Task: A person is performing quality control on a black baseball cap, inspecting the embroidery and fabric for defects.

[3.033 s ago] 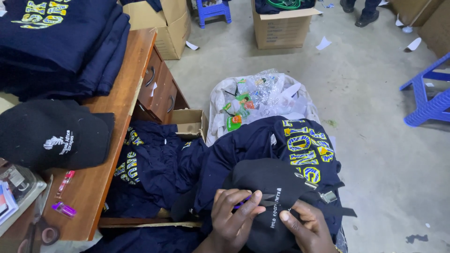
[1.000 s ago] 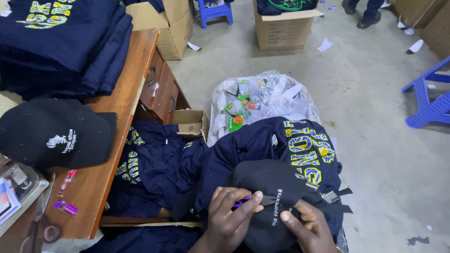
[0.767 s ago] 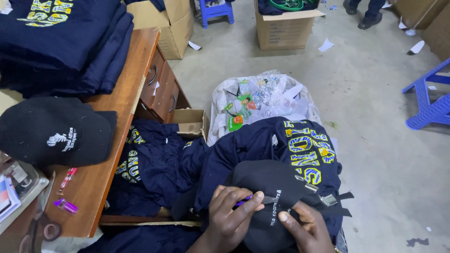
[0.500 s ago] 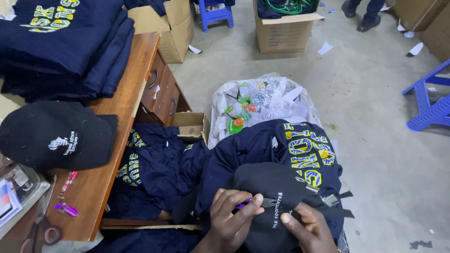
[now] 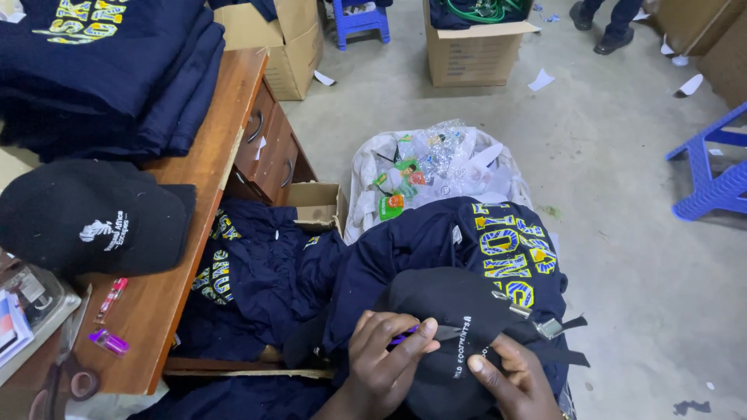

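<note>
Black cap (image 5: 459, 327) lies on the person's lap, on top of a navy sweatshirt with yellow lettering (image 5: 467, 249), low centre of the head view. A strap with a metal buckle (image 5: 548, 327) trails off the cap's right side.

Left hand (image 5: 385, 362): grip closed, fingers curled around a small purple tool (image 5: 406, 336), possibly a thread clipper; too little of it shows to be sure. Its tip meets the cap's fabric.

Right hand (image 5: 510, 381): fingers pressed flat on the cap near the white lettering, pinning the cloth; holding it down more than clasping it.

Left of the lap, a wooden bench (image 5: 210, 179) carries a stack of folded navy garments (image 5: 109, 70), a second black cap with a white logo (image 5: 89, 222), a pink pen (image 5: 110, 295) and a small purple item (image 5: 107, 341). Scissors (image 5: 66, 373) lie at the near corner.

More navy garments sit heaped between bench and lap (image 5: 249, 272). A white sack of plastic wrappers (image 5: 432, 171) stands on the concrete floor just beyond, cardboard boxes (image 5: 475, 47) further back, a blue plastic stool (image 5: 716, 171) at right. Another person's feet (image 5: 599, 23) show at the top edge.
</note>
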